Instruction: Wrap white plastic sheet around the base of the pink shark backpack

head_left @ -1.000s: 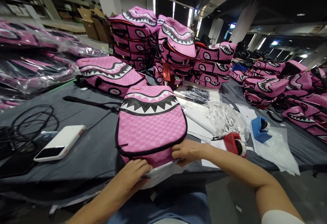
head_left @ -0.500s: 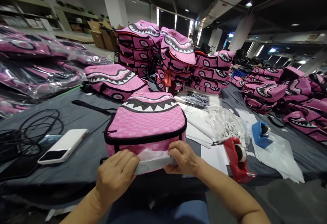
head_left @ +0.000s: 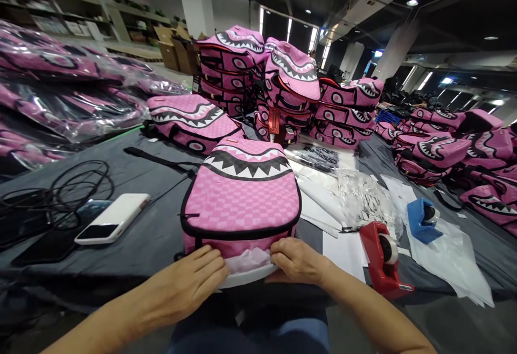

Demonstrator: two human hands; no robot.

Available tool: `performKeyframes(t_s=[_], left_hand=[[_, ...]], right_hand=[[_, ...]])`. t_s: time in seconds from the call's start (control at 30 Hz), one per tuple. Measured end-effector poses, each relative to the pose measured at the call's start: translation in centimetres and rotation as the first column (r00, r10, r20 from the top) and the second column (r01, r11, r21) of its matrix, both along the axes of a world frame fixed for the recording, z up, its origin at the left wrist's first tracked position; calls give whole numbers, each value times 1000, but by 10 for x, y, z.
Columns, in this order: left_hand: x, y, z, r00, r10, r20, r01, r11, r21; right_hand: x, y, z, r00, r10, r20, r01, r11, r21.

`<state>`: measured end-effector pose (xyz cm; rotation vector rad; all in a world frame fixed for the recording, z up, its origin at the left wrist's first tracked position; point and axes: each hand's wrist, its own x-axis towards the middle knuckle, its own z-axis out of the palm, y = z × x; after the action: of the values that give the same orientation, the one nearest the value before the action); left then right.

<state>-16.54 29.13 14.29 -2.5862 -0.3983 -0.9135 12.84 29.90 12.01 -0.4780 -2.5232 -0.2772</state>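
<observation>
Head camera: a worker's left hand [head_left: 189, 284] and right hand [head_left: 297, 259] press on the near end of a pink shark-mouth backpack [head_left: 242, 192] lying flat on the grey tabletop [head_left: 153, 235], fingers together and clamped on a pale plastic bag [head_left: 246, 268] at its base. The bag covers only that near edge (possibly just the opening); most of the backpack is still bare. Right of the fingers sits a red tape dispenser [head_left: 383, 259]; left, a white phone [head_left: 113, 218]. Beyond them, stacked backpacks [head_left: 283, 92].

Bare forearms, no sleeves; blue garment [head_left: 283, 335] below.
</observation>
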Motion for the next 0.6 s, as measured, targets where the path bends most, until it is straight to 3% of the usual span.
performKeyframes(t_s=[0.1,0.17,0.27,0.33,0.4,0.5,0.6], left_hand=[[2,-3,0,998,-33,62,27,995,97],[8,-6,-6,988,0,151,-21,991,132],[22,-12,-19,959,77,274,-113,987,116],[31,-19,-27,929,135,346,-159,986,40],[36,-24,-35,916,200,347,-199,979,-40],[32,-26,-49,937,214,277,-212,977,-34],[24,-20,-65,933,153,326,-172,985,29]], right_hand=[[9,-3,6,994,-21,111,30,997,-75],[10,-4,7,994,-50,94,56,997,-62],[1,-6,-4,979,-34,-203,49,996,68],[-7,-7,-19,889,-94,-449,143,987,76],[-13,-9,-37,799,-214,-562,261,965,3],[-13,-15,-59,821,-294,-490,303,951,-63],[-6,-20,-73,916,-209,-343,218,976,-15]])
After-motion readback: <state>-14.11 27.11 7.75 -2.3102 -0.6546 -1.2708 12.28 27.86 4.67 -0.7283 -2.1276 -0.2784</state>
